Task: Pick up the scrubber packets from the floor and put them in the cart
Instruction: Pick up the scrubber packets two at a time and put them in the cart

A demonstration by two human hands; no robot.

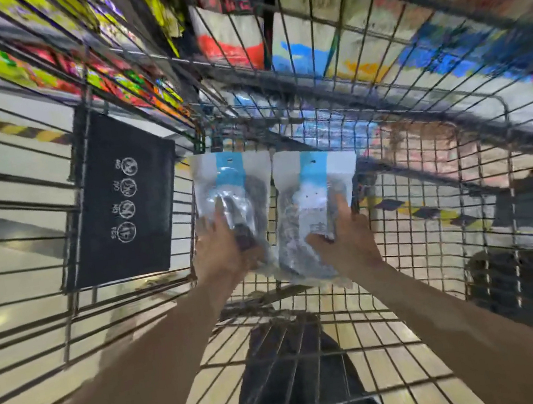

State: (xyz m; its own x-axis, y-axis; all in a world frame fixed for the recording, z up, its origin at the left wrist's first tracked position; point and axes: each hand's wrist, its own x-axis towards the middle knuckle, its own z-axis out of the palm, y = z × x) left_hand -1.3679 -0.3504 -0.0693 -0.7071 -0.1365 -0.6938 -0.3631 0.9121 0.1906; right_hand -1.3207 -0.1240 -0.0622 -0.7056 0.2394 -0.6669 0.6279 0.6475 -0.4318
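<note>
Hands: our left hand (pixel 226 245) grips one scrubber packet (pixel 235 199), our right hand (pixel 347 241) the other packet (pixel 314 208), thumbs on top | Position: packets side by side, flat, inside the cart (pixel 415 328), above its mesh floor, likely for an orderly release | Beyond: black safety placard (pixel 123 202); blurred shelves (pixel 320 38).

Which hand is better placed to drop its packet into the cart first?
Neither clearly: left hand and right hand each grip a packet, left packet, right packet, level inside the cart.
</note>
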